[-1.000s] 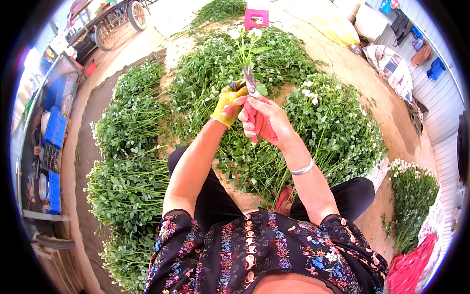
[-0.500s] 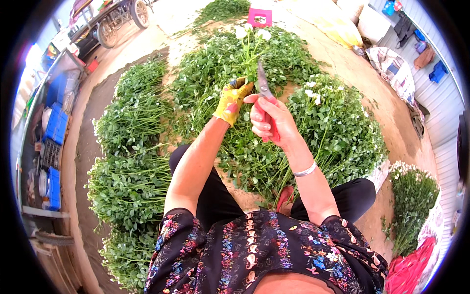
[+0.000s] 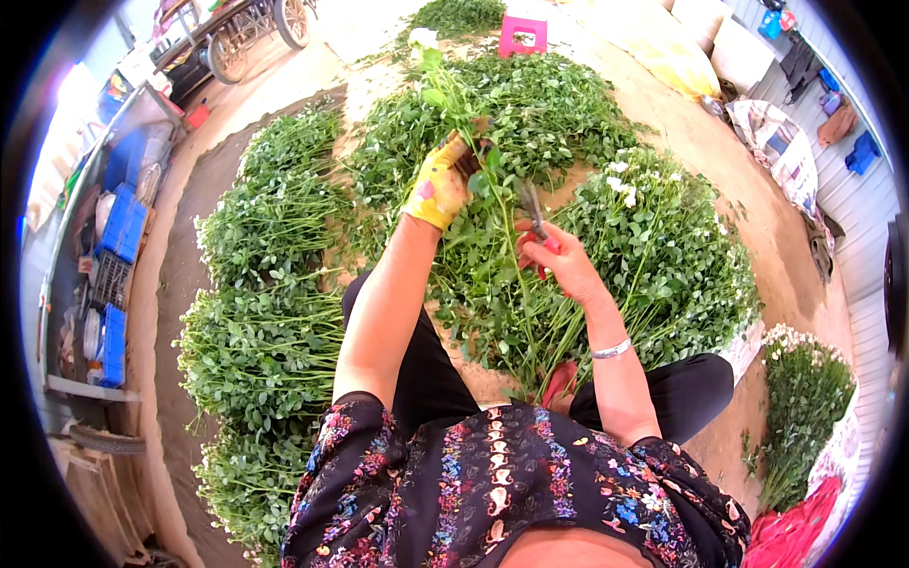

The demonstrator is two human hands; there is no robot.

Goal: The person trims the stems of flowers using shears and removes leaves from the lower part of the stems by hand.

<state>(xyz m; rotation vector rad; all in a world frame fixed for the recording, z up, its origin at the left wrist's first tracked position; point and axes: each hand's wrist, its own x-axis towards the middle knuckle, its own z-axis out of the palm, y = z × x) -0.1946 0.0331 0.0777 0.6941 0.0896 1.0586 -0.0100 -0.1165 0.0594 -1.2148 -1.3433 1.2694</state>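
Note:
My left hand [image 3: 441, 184], in a yellow patterned glove, is closed around a long leafy flower stem [image 3: 492, 194]. This stem leans up to the left, ending in a white bloom [image 3: 423, 39], while its lower part runs down past my right hand. Bare and wearing a silver bracelet [image 3: 612, 349], my right hand [image 3: 561, 260] grips red-handled pruning shears [image 3: 533, 210]. Their blades point upward, just right of the stem, and look slightly blurred. Beneath both hands lies a wide heap of cut green stems [image 3: 530, 104], with white flowers [image 3: 625, 185] on its right side.
Bundles of leafy stems [image 3: 270, 331] lie in a row on a dark cloth [image 3: 180, 284] at left. A pink stool [image 3: 522, 36] stands beyond the heap. Blue crates [image 3: 121, 222] line the left side. At lower right rests another flower bundle [image 3: 800, 417] near red cloth [image 3: 800, 521].
The white bloom has swung up and left, with one bloom now showing at the top instead of several. My right hand and the shears have moved down and to the right.

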